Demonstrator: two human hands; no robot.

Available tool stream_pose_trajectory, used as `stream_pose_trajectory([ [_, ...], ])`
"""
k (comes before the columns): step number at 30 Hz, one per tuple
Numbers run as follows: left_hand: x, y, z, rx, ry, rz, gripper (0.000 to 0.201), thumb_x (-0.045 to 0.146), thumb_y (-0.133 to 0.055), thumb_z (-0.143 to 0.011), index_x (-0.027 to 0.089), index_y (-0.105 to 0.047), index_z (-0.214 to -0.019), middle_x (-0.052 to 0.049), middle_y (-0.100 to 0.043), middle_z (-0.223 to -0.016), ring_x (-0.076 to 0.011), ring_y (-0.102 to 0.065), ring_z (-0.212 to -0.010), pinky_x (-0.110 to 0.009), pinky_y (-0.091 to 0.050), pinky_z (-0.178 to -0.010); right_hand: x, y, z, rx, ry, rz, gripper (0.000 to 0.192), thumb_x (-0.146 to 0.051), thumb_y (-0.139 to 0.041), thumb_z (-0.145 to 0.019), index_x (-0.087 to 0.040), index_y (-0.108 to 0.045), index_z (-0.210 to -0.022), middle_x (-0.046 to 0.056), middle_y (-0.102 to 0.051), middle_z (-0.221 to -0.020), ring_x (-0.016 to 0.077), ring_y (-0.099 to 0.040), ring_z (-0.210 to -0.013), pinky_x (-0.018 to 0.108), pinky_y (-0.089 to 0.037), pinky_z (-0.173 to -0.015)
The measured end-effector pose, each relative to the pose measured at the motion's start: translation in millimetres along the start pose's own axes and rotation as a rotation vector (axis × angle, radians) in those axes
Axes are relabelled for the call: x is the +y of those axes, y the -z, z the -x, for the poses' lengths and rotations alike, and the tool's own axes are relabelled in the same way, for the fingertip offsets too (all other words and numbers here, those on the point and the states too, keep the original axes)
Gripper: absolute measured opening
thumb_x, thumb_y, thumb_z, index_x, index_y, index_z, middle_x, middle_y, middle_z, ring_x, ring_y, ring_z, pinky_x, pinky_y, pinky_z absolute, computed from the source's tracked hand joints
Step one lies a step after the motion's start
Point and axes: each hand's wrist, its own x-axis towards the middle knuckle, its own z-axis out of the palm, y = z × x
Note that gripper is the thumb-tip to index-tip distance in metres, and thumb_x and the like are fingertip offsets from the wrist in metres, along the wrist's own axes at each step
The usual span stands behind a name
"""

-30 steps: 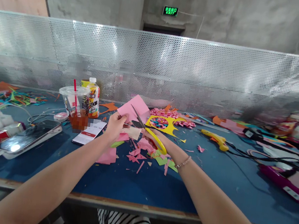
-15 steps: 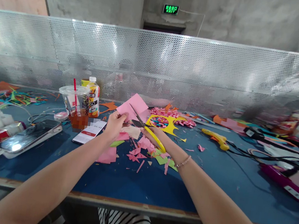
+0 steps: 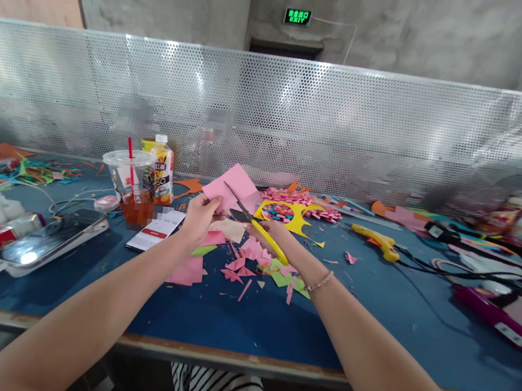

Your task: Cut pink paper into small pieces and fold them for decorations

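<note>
My left hand [image 3: 201, 214] pinches the near left edge of a pink sheet of paper [image 3: 237, 183], raised above the table. In my right hand [image 3: 269, 234] is a pair of scissors with yellow handles [image 3: 272, 243]. Their blades are spread, one lying across the front of the pink sheet and the other partly hidden below it. Under both hands lie pink paper scraps [image 3: 242, 267] and green scraps [image 3: 285, 278]. Just beyond my right hand are a yellow sheet with a round hole [image 3: 297, 219] and a heap of pink cut pieces [image 3: 285, 195].
On the left stand a plastic cup with a red straw [image 3: 128, 184] and a drink bottle [image 3: 163, 170], by a phone [image 3: 156, 230]. A second phone [image 3: 50, 243] lies nearer. To the right is a yellow glue gun [image 3: 377, 241] with cables. A perforated metal panel [image 3: 271, 120] closes the back.
Almost nothing differs. The scissors and the pink sheet have shifted very slightly to the left; both hands keep their grip.
</note>
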Motion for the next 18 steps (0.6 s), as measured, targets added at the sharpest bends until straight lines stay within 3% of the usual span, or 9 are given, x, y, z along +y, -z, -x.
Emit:
stream_pose_trajectory([
  [8,-6,1.1,-1,-0.035,0.032,-0.04,0.019,0.027,-0.067,-0.061,0.013,-0.055,-0.065,0.004,-0.05,-0.053,-0.0077,-0.053,-0.047,-0.022,-0.047,-0.051,-7,6,20,-0.213,-0.022,-0.253,0.044,-0.062,-0.049,-0.072,-0.018,-0.047,-0.065,-0.004,-0.039,-0.048,0.0054,-0.029,-0.035,0.021,-0.026,-0.033],
  [18,-7,-0.5,1,-0.057,0.063,-0.089,0.021,0.029,-0.068,-0.06,0.013,-0.055,-0.063,0.004,-0.051,-0.049,-0.0065,-0.049,-0.041,-0.02,-0.041,-0.045,-11,4,23,-0.203,0.01,-0.246,0.046,-0.063,-0.042,-0.076,-0.019,-0.043,-0.062,-0.005,-0.037,-0.043,0.0061,-0.03,-0.034,0.021,-0.028,-0.034],
])
